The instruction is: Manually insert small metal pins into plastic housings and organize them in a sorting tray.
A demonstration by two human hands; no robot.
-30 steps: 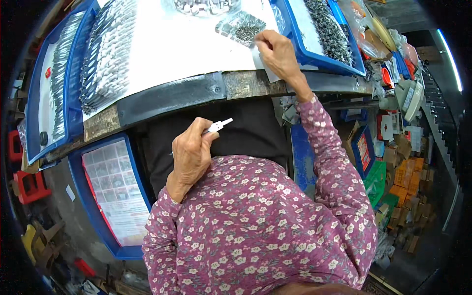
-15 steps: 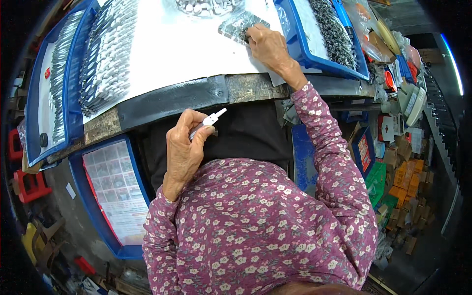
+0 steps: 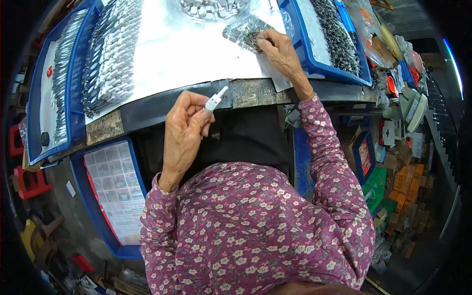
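My left hand (image 3: pixel 186 125) is closed round a small white plastic part (image 3: pixel 214 102) with a narrow stem pointing up and to the right, just in front of the bench edge. My right hand (image 3: pixel 279 50) reaches over the white bench top (image 3: pixel 187 59), its thumb and forefinger pinched together. Those fingertips are beside a clear plastic bag (image 3: pixel 245 28) with many tiny dark metal pieces (image 3: pixel 253 39) at its near end. Whether a piece is between them is too small to tell.
A heap of white parts (image 3: pixel 211 9) lies at the far middle. Rows of white-and-dark parts (image 3: pixel 110 54) fill the left side, beside a blue tray (image 3: pixel 73 110). Another blue tray (image 3: pixel 307 54) with dark pieces stands right. Below the bench is a blue bin (image 3: pixel 110 246).
My right hand has drawn back slightly toward the right and nearer, off the bag, with its fingertips pinched. My left hand has raised the white part a little, tilting its stem more upward.
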